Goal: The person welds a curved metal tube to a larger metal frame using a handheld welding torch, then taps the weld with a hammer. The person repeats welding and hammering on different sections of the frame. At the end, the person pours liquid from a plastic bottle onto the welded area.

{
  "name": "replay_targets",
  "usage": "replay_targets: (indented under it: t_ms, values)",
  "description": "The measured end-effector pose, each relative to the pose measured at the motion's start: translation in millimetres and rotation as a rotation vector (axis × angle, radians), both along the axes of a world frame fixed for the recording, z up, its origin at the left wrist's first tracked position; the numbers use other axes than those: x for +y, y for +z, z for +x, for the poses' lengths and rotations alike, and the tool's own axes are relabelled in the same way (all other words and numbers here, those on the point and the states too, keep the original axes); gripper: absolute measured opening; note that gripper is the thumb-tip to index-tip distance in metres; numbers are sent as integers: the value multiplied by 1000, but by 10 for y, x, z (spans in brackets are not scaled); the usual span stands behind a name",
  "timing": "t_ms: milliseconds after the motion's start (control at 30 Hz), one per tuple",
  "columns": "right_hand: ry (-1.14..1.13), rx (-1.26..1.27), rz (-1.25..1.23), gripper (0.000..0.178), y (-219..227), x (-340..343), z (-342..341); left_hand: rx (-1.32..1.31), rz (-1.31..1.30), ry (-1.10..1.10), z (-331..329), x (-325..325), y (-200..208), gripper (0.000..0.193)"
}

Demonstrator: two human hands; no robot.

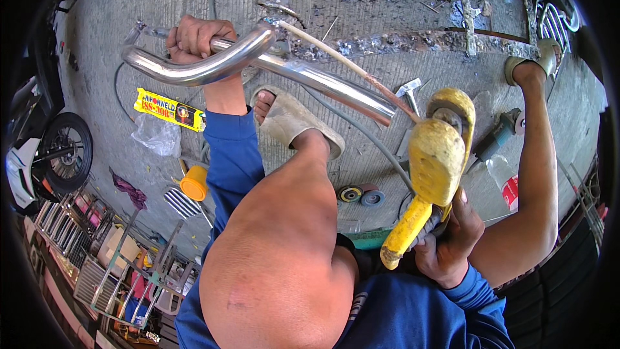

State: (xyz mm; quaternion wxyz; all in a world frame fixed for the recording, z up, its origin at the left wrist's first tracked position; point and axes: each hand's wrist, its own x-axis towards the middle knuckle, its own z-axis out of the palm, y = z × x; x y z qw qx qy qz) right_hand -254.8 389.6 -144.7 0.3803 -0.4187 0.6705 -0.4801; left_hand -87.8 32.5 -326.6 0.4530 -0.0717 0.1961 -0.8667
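My left hand (pixel 199 40) is closed round a shiny steel tube assembly (pixel 194 72). One of its tubes curves toward me, and another runs straight to the right with an open end. My right hand (pixel 452 242), low on the right, grips a worn yellow welding electrode holder (pixel 438 161); part of its grip is hidden behind the lever and my fingers. A thin welding rod (pixel 349 64) slants up and left from the holder's head. The rod's far end is at the tubes' joint, but I cannot tell whether it touches.
Around my sandalled foot (pixel 287 116) lie a yellow packet (pixel 169 111), a clear plastic bag (pixel 158 137) and a grey cable (pixel 361 130). A hammer (pixel 409 89), grinding discs (pixel 371 198), an angle grinder (pixel 497 134) and a bottle (pixel 504 178) lie rightward. A rusty metal frame (pixel 465 10) stands beyond.
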Motion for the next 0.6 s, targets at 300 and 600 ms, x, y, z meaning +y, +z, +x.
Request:
replay_targets:
  t_ms: [300,600]
  values:
    - [34,213,73,85,13,19,-40,-24,-38,-28,16,-11,-13,33]
    - [-102,177,120,75,-10,94,-38,-54,-58,-53,81,-11,-54,33]
